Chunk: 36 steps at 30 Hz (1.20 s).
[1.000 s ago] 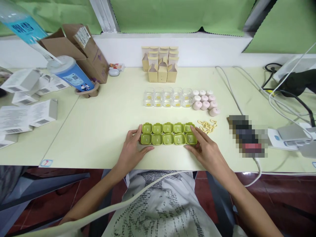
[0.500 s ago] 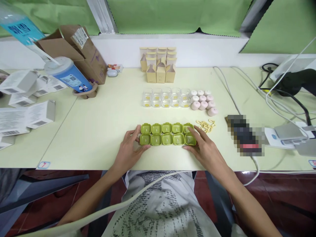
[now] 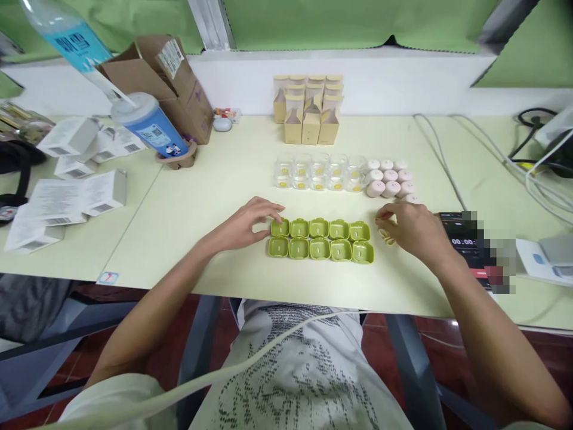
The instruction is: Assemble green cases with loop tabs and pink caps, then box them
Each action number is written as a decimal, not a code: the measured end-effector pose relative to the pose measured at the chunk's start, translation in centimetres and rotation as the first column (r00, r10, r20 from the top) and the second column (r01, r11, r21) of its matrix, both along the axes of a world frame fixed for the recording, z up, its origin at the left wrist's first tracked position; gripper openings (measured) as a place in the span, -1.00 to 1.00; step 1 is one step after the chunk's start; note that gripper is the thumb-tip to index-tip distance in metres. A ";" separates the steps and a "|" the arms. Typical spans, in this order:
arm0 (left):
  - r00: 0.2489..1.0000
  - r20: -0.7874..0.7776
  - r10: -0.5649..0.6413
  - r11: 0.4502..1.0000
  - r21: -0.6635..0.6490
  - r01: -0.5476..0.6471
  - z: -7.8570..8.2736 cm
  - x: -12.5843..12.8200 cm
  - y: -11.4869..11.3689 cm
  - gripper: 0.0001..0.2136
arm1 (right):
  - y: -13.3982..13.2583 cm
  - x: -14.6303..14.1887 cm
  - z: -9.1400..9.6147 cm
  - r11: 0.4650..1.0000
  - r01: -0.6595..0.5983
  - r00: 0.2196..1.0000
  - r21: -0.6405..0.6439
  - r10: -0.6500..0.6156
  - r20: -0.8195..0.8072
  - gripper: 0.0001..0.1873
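Two rows of small green plastic cups (image 3: 319,248) stand side by side in front of me. My left hand (image 3: 246,226) is at the left end of the rows, fingers apart, with its fingertips at the rim of the far-left cup. To the right of the rows, my right hand (image 3: 414,233) is over the small pile of yellow loops (image 3: 387,237) and covers part of it. Its thumb and index finger are bent together in a pinch; anything between them is hidden. Clear plastic cups (image 3: 319,173) with yellow marks sit behind, beside pale pink and white rounded pieces (image 3: 391,189).
Several open tan boxes (image 3: 311,125) stand by the wall. On the left are white boxes (image 3: 58,201), a blue cup (image 3: 154,128), a bottle (image 3: 74,42) and a cardboard box (image 3: 179,83). A phone (image 3: 461,233) and cables (image 3: 441,155) lie right.
My right hand has left the right end of the green cups and moved right to the yellow loops. My left hand has shifted up to the far-left cup. The view has turned slightly.
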<state>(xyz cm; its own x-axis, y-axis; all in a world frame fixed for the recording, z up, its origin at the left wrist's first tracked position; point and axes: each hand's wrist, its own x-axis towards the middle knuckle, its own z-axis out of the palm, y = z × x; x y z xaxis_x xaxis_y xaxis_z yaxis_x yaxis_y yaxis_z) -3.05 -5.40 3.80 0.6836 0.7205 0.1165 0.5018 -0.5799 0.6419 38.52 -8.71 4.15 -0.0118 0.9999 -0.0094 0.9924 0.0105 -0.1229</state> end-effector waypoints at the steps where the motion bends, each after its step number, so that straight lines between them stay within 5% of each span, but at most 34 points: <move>1: 1.000 -0.004 -0.011 1.000 0.006 0.011 0.0 0.0 0.1 -0.78 | 0.1 0.1 -0.2 1.000 -0.005 1.000 0.011 0.005 -0.031 -0.85; 6: 1.000 -0.010 0.002 1.000 0.004 -0.002 -0.4 -0.9 0.5 -0.90 | -0.9 0.7 1.1 0.988 0.037 0.988 0.148 -0.014 -0.154 -0.90; 11: 0.990 0.049 0.130 0.990 0.044 -0.132 0.0 -1.9 0.9 -0.76 | -1.3 -1.1 5.9 0.918 0.178 0.848 0.355 0.040 -0.529 -0.86; 14: 0.961 0.200 0.193 0.965 0.137 -0.223 2.5 -0.4 1.5 -0.80 | -0.4 -3.4 9.5 0.886 0.104 0.739 0.451 0.234 -0.631 -0.82; 19: 0.946 0.316 0.072 0.972 0.189 -0.137 8.8 5.6 3.4 -0.77 | 1.7 -8.2 13.6 0.813 -0.056 0.522 0.580 0.519 -0.677 -0.91; 23: 0.933 0.356 0.051 0.957 0.250 -0.148 11.5 8.9 4.0 -0.61 | 2.0 -10.1 14.1 0.748 -0.110 0.532 0.655 0.601 -0.597 -0.99; 29: 0.943 0.334 0.005 0.972 0.222 -0.084 11.9 9.0 3.3 -0.47 | 2.5 -10.1 12.7 0.638 -0.318 0.638 0.701 0.691 -0.340 -0.85; 33: 0.939 0.313 -0.139 0.976 0.205 0.076 12.2 8.7 3.1 -0.50 | 3.5 -10.8 11.7 0.645 -0.404 0.664 0.649 0.694 -0.276 -0.82; 36: 0.946 0.290 -0.143 0.972 0.223 0.079 12.3 8.6 3.0 -0.49 | 3.4 -11.2 11.4 0.634 -0.463 0.671 0.619 0.707 -0.223 -0.71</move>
